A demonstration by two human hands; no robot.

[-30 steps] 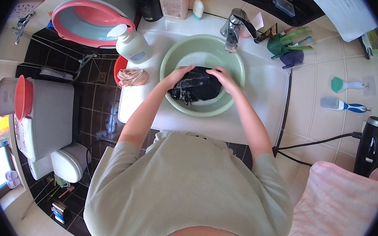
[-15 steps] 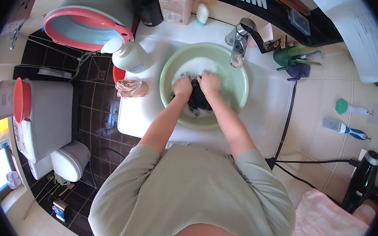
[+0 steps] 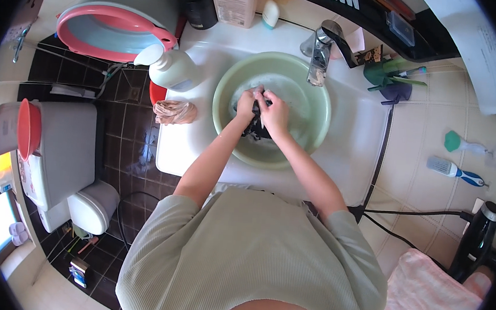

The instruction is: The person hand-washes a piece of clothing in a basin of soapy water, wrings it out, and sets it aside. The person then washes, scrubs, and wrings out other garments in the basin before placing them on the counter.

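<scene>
Side by side inside a pale green basin [image 3: 324,120], both my hands grip a dark wet cloth [image 3: 257,131]. My left hand [image 3: 247,103] is closed on its left part. Close against it, my right hand [image 3: 275,113] pinches another part, fingers bent inward. Bunched folds show between the hands and hang below them; the exact kind of cloth cannot be made out. Soapy water [image 3: 305,98] with thin white suds lies around it. The basin sits in a white sink [image 3: 352,128], its far right rim near the chrome faucet [image 3: 319,61].
Left of the basin stand a white pump bottle [image 3: 173,70] and a crumpled beige cloth [image 3: 174,112] on the sink edge. Behind are a pink bottle [image 3: 234,5] and a small white bottle [image 3: 271,14]. Brushes [image 3: 453,170] hang on the right wall, above a black hair dryer [image 3: 475,240].
My hands have come closer together and gathered the dark cloth up between them; before, they pressed it down, spread in the water. The foam patch behind them looks thinner.
</scene>
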